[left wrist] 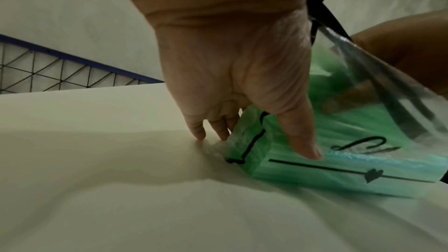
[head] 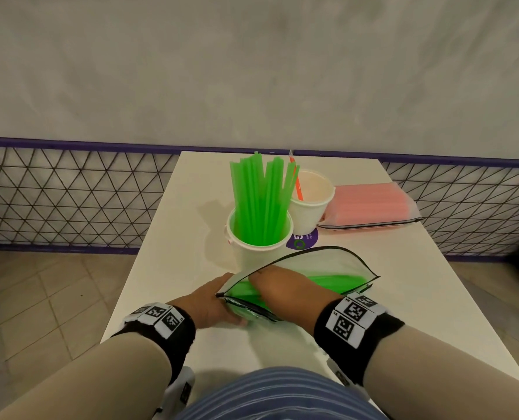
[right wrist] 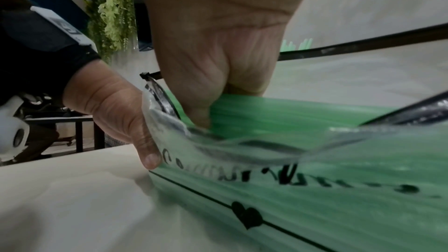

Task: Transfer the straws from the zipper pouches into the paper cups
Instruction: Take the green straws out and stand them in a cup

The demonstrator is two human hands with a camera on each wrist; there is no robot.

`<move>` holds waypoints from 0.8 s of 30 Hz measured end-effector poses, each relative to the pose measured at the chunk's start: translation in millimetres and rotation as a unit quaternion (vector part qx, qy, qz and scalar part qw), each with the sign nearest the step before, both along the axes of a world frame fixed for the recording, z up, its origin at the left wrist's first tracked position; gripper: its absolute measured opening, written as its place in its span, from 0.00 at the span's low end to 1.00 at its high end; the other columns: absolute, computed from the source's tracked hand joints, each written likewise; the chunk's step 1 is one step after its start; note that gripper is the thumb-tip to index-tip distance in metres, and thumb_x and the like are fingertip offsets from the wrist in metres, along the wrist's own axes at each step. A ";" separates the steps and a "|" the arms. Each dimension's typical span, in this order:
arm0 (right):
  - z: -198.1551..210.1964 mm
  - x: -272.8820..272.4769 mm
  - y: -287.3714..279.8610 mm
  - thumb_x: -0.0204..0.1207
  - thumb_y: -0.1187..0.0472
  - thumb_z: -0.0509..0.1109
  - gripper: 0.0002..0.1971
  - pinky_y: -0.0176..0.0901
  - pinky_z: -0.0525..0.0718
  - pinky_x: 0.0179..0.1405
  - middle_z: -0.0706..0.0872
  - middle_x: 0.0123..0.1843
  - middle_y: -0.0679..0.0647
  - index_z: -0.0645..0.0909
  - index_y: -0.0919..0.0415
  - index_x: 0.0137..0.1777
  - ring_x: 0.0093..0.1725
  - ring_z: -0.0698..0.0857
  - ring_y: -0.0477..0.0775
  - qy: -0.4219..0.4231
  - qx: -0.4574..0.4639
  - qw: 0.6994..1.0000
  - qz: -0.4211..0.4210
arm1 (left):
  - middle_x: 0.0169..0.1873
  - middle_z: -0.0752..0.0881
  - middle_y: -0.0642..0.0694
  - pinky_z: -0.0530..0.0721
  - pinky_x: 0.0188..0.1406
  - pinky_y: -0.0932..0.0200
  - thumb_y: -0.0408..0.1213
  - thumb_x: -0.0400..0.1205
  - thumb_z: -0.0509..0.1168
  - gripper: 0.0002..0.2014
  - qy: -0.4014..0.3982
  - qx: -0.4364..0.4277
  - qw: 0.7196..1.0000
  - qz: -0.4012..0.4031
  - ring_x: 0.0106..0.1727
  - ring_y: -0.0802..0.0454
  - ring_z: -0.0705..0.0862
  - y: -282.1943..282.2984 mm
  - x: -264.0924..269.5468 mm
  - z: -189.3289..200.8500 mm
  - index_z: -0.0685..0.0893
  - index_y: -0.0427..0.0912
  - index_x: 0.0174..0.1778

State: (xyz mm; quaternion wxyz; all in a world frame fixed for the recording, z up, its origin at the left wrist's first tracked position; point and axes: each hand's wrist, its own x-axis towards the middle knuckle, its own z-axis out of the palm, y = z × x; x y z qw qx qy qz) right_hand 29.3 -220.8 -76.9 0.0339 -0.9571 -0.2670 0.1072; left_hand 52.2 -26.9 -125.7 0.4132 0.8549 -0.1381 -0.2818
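A clear zipper pouch printed with black lettering lies open near the front of the white table, with green straws inside. My left hand pinches the pouch's left end, thumb on its front face. My right hand reaches into the pouch mouth, its fingers curled round a bundle of the green straws. Behind stands a paper cup full of upright green straws. Next to it a second paper cup holds one orange straw.
A shut pouch of pink straws lies at the right, behind the cups. A purple round sticker sits on the table between the cups and the open pouch. A mesh fence runs behind the table, and tiled floor lies on both sides.
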 end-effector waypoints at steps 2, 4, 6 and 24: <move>3.4 -1.4 0.9 0.75 0.74 0.62 0.20 0.55 0.78 0.53 0.81 0.60 0.65 0.74 0.68 0.68 0.59 0.80 0.67 -0.008 -0.004 1.000 0.002 | 0.58 0.86 0.52 0.79 0.69 0.48 0.42 0.60 0.84 0.34 -0.004 0.004 1.000 -0.006 0.62 0.52 0.83 0.0 1.8 -1.4 0.76 0.63 0.58; 7.2 -2.4 1.5 0.74 0.75 0.62 0.20 0.55 0.78 0.52 0.82 0.58 0.66 0.75 0.69 0.67 0.57 0.80 0.68 -0.010 -0.005 1.000 0.011 | 0.57 0.87 0.53 0.80 0.69 0.46 0.46 0.58 0.84 0.34 0.004 -0.005 1.000 -0.004 0.61 0.53 0.84 1.2 2.7 -4.7 0.77 0.63 0.58; 11.7 -2.1 0.2 0.73 0.76 0.63 0.17 0.54 0.78 0.48 0.82 0.55 0.66 0.78 0.69 0.62 0.54 0.82 0.68 0.006 0.002 1.000 0.015 | 0.55 0.88 0.54 0.81 0.68 0.45 0.50 0.55 0.84 0.36 0.015 -0.013 1.000 0.002 0.60 0.54 0.85 2.3 4.2 -8.7 0.79 0.62 0.58; 195.5 47.2 -42.8 0.78 0.72 0.69 0.05 0.57 0.83 0.63 0.89 0.41 0.58 0.80 0.62 0.50 0.50 0.87 0.59 0.072 0.686 0.702 -0.177 | 0.83 0.62 0.45 0.72 0.69 0.57 0.45 0.79 0.72 0.46 -0.012 0.107 0.991 0.084 0.79 0.46 0.69 22.4 58.8 51.2 0.49 0.47 0.86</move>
